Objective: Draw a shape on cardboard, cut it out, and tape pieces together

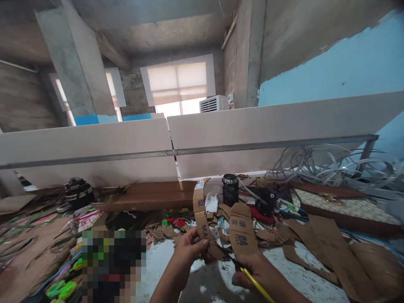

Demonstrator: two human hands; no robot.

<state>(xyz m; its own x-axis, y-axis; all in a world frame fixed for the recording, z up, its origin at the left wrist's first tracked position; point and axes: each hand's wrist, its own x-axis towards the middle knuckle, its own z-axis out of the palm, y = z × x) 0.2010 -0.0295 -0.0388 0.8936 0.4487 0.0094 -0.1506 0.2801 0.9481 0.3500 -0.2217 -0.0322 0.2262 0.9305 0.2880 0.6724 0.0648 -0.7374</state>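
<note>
My left hand (191, 246) pinches a long, curved strip of printed brown cardboard (199, 210) near its lower end. The fingers of my right hand (251, 269) are wrapped round yellow-handled scissors (254, 284). Their dark blades point left, at the lower part of the strip; whether they touch it I cannot tell. A rounded, sole-shaped cardboard piece (241, 227) stands out just beyond my right hand, its lower end hidden. Both hands are over a white, speckled tabletop (202, 286).
Behind the cardboard stands an open black flask (230, 189). Cardboard offcuts (334, 252) and a patterned bag (334, 206) lie to the right, below coiled clear tubing (315, 162). Bright green pieces (61, 290) are at the left, beside a blurred-out patch. A white partition (252, 126) runs behind.
</note>
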